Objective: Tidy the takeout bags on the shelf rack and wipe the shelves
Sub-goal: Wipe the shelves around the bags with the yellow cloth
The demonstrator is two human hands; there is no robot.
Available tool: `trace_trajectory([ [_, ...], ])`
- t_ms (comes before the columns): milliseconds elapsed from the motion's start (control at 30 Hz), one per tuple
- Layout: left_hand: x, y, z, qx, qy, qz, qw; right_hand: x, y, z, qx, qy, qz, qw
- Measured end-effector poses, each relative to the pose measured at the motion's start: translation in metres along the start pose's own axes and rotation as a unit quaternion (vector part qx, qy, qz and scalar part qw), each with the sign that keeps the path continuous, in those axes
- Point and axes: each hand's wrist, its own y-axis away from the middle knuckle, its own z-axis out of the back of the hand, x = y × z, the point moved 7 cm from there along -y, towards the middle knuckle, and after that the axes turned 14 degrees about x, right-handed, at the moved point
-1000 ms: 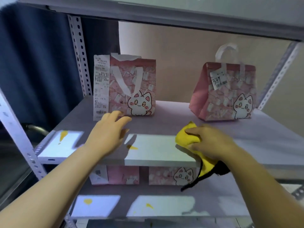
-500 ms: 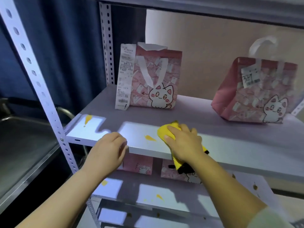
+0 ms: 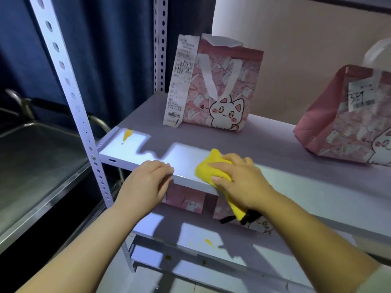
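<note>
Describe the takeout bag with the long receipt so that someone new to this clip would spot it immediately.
Start at the grey metal shelf that the right hand is wiping with a yellow cloth. At its back left, near the perforated rear upright, stands a pink paper bag with a white cartoon cat. Unlike the pink bag at the right edge, it has a long white receipt strip hanging down its left side.

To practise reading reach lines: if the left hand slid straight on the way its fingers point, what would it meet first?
Probably the yellow cloth under the right hand; the left hand points right along the shelf edge, though depth is unclear.

Yellow cloth (image 3: 208, 169); pink cat-print bags (image 3: 224, 89)
</note>
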Motion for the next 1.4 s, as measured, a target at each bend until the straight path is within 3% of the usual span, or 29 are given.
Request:
trace_trajectory([
  [100, 0.001, 0.001, -0.001, 0.000, 0.005, 0.003, 1.000, -0.041, 0.014, 0.009, -0.002, -0.023, -0.094, 0.995],
  [200, 0.001, 0.003, -0.003, 0.003, 0.004, 0.009, 1.000, -0.039, 0.002, 0.012, -0.008, -0.012, -0.163, 0.987],
  [367, -0.001, 0.002, -0.008, 0.013, -0.011, 0.012, 1.000, 0.040, -0.020, -0.007, -0.016, -0.003, -0.058, 0.998],
  [467, -0.002, 0.003, -0.010, 0.013, -0.016, 0.012, 1.000, 0.031, -0.005, -0.008, -0.014, -0.012, -0.012, 1.000],
  [533, -0.001, 0.004, -0.011, 0.009, -0.013, 0.018, 1.000, -0.002, 0.009, -0.003, -0.022, -0.034, -0.031, 0.999],
  [700, -0.003, 0.006, -0.013, -0.001, -0.016, 0.032, 0.999, -0.061, 0.019, 0.009, -0.032, -0.067, -0.185, 0.980],
  [767, -0.004, 0.005, -0.015, -0.003, -0.023, 0.043, 0.999, -0.037, 0.005, 0.007, -0.035, -0.045, -0.171, 0.984],
  [900, -0.005, 0.004, -0.017, -0.005, -0.025, 0.064, 0.998, 0.022, -0.006, -0.006, -0.030, -0.001, -0.048, 0.998],
  [1033, -0.007, 0.004, -0.018, 0.003, -0.032, 0.071, 0.997, 0.007, 0.011, -0.004, -0.008, -0.037, 0.015, 0.999],
  [1167, -0.011, 0.008, -0.017, 0.022, -0.062, 0.060, 0.996, -0.017, 0.018, -0.001, -0.023, -0.036, -0.023, 0.999],
  [1400, -0.006, 0.022, 0.005, 0.042, -0.121, 0.034, 0.991, 0.007, -0.003, -0.001, -0.040, -0.012, -0.077, 0.996],
])
